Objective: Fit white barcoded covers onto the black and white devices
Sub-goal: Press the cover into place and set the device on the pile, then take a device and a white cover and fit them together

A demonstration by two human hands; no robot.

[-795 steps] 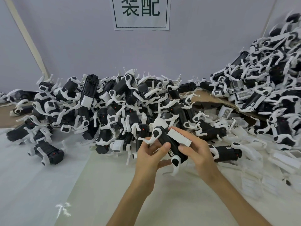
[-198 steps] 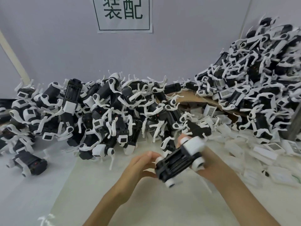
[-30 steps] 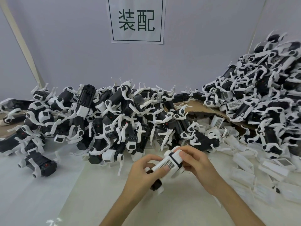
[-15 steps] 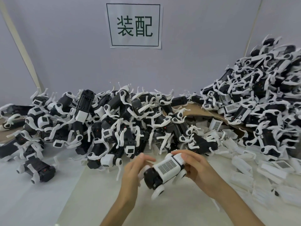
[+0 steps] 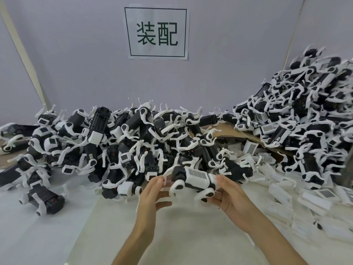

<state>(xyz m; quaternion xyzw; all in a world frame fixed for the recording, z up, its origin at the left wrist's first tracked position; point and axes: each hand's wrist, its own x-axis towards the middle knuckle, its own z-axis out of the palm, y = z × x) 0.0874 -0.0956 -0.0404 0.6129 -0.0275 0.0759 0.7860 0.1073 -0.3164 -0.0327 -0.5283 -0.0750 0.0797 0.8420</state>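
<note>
Right hand (image 5: 230, 194): in the head view, thumb on top and fingers curled beneath the right end of a device (image 5: 178, 174), holding it up off the table (image 5: 191, 236).
Left hand (image 5: 153, 190): fingers loosely spread, holding nothing, at the device's left end beside a thin white leg; real contact cannot be told.
Cover (image 5: 196, 175): white, barcode upward, lying along the device's back; it looks seated, though its far edge is hidden.
Around: a heap of devices (image 5: 133, 146) sits just behind the hands, and loose covers (image 5: 282, 188) lie on the table to the right.
Risk: with one hand holding only one end, the device could tip or slip. A half-clicked cover might pop off when set down, and the thin legs could snag in the heap.
</note>
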